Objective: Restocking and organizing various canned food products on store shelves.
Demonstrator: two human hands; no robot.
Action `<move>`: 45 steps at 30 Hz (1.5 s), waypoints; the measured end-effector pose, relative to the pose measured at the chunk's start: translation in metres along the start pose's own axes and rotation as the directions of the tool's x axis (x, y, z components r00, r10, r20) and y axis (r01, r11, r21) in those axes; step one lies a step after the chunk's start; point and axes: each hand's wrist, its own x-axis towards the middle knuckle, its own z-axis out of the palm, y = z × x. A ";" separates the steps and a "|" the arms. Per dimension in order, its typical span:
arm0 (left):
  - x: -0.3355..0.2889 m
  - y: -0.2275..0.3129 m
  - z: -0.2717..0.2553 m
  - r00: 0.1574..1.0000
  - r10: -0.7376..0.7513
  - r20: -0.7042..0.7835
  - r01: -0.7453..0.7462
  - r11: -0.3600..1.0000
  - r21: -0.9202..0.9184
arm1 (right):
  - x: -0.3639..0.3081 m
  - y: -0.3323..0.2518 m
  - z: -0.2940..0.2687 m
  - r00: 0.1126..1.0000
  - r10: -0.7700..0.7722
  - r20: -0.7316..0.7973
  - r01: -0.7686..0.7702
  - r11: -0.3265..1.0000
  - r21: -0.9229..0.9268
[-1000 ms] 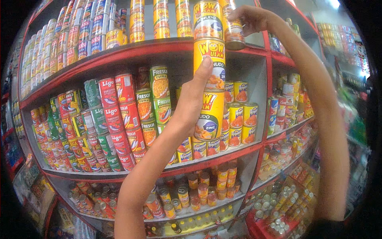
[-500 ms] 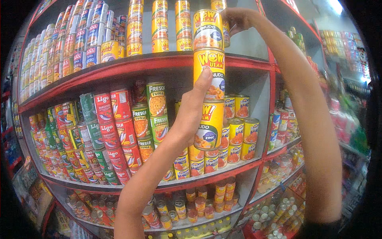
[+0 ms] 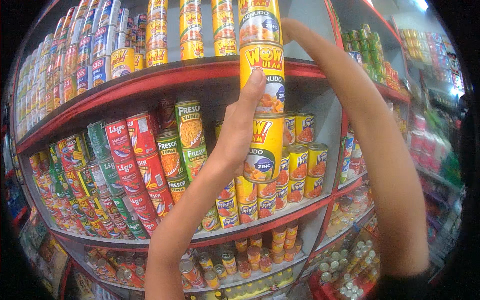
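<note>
A column of three yellow cans with food pictures stands upright before the shelves, and my left hand [image 3: 239, 122] is closed around it. The thumb presses on the front of the middle can [image 3: 270, 100]. Below it sits the bottom can [image 3: 265, 150], and the top can [image 3: 260, 25] is cut off by the upper edge of the picture. My right arm reaches up from the right. Only the edge of my right hand [image 3: 289, 31] shows beside the top can; its fingers are hidden behind that can, so its grip cannot be seen.
Stacked yellow cans [image 3: 192, 30] line the upper shelf, with blue and silver cans [image 3: 104, 40] to their left. On the middle shelf stand red cans [image 3: 125, 165], green cans [image 3: 192, 135] and shorter yellow cans [image 3: 298, 165]. A red shelf edge [image 3: 190, 80] runs behind the held column.
The shelves have shifted slightly left and the held column a little upward in the picture. My right hand, visible at the upper shelf before, is now mostly behind the top can.
</note>
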 end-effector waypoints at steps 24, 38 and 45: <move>0.021 -0.012 -0.001 0.998 -0.060 -0.029 0.060 0.998 0.000 | -0.086 -0.007 -0.071 0.938 -0.345 0.004 0.336 0.911 -0.239; 0.088 0.048 0.059 0.993 0.116 0.020 -0.116 0.993 0.006 | -0.233 -0.106 0.000 0.852 -0.510 -0.120 0.448 0.828 -0.336; 0.212 0.053 0.047 0.899 0.435 -0.054 -0.382 0.839 0.387 | -0.154 -0.121 -0.050 0.811 -0.531 -0.246 0.464 0.840 -0.282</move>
